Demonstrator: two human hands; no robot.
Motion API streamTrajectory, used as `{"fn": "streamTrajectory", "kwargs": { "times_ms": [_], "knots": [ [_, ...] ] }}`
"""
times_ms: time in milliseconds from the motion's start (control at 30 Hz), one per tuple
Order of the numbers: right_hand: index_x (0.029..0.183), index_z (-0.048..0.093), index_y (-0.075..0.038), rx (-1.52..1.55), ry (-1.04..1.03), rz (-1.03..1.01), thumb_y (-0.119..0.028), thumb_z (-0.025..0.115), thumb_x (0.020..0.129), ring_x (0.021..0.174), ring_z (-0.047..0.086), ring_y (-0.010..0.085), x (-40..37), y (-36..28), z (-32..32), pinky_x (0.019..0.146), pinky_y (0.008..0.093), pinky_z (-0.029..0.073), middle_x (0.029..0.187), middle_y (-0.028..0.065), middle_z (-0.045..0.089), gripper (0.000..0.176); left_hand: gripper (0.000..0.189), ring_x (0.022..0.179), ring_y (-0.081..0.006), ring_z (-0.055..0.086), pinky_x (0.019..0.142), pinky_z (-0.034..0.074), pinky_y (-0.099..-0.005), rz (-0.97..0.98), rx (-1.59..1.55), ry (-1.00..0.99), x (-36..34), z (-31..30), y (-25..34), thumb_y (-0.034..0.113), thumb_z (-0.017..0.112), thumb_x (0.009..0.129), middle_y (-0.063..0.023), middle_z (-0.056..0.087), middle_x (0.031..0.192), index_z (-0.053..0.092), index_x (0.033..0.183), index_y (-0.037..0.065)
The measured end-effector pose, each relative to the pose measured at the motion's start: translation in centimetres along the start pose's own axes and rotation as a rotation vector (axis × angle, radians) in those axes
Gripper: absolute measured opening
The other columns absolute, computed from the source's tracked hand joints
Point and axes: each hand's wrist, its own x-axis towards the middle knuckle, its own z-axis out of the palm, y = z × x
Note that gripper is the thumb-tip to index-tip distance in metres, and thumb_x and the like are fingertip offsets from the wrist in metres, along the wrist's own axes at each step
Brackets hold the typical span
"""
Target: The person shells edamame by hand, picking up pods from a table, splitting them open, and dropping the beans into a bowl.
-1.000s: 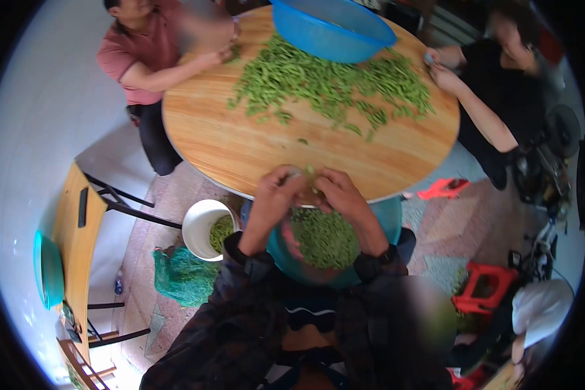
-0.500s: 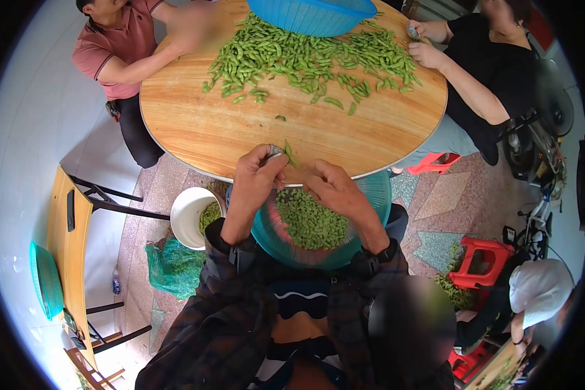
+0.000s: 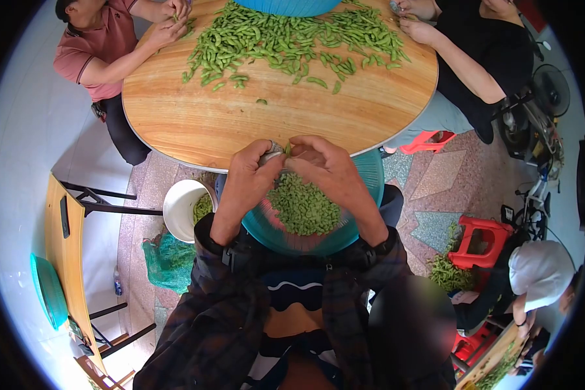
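Observation:
Both my hands meet over the near edge of the round wooden table (image 3: 195, 123). My left hand (image 3: 255, 179) is closed round a green pod (image 3: 288, 149), with something greyish at its thumb and forefinger. Against the same pod, the fingers of my right hand (image 3: 328, 172) are pinched together. Beneath them, on my lap, a teal basket (image 3: 369, 179) holds a heap of shelled green beans (image 3: 304, 207). A large pile of green pods (image 3: 266, 39) lies across the far half of the table.
A blue basket (image 3: 292, 6) stands at the far edge. People sit at the far left (image 3: 104, 49) and far right (image 3: 478, 49). A white bucket (image 3: 177, 211) and green net bag (image 3: 169, 263) are on the floor at left; red stools (image 3: 478, 242) stand at right.
My right hand has come in from the right to meet my left hand at the pod. The whole view has shifted slightly, so the table and baskets appear a little higher and further left.

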Motion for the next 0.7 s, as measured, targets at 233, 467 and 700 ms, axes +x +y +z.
{"fn": "streamTrajectory", "kwargs": {
  "times_ms": [233,467,700],
  "knots": [
    [0.123,0.064,0.004,0.123,-0.095,0.13,-0.019,0.072,0.094,0.093,0.067,0.0143,-0.1,1.5,-0.6,0.074,0.0303,0.057,0.109,0.0103,0.07,0.039,0.012,0.06,-0.0076,0.057,0.054,0.045,-0.025,-0.007,-0.015,-0.074,-0.5,-0.5,-0.3,0.01,0.067,0.094,-0.0018,0.062,0.069,0.064,0.089,-0.001],
    [0.124,0.062,0.004,-0.308,0.045,-0.242,-0.01,0.068,0.09,0.087,0.068,0.0207,-1.3,-0.4,0.6,0.074,0.0332,0.054,0.1,0.014,0.068,0.037,0.013,0.06,-0.0061,0.054,0.053,0.042,-0.0246,-0.085,-0.057,-0.048,-0.5,0.0,0.4,0.011,0.067,0.093,-0.0005,0.059,0.066,0.064,0.087,0.0],
    [0.126,0.061,0.0,-0.046,-0.002,0.014,-0.007,0.064,0.094,0.083,0.062,0.0116,-1.3,0.4,0.4,0.071,0.0279,0.052,0.1,0.0051,0.067,0.033,0.012,0.061,-0.0057,0.056,0.053,0.043,-0.0232,-0.122,-0.151,-0.098,-0.9,-0.4,0.3,0.011,0.067,0.093,0.0005,0.061,0.068,0.065,0.09,0.0]
  ]
}}
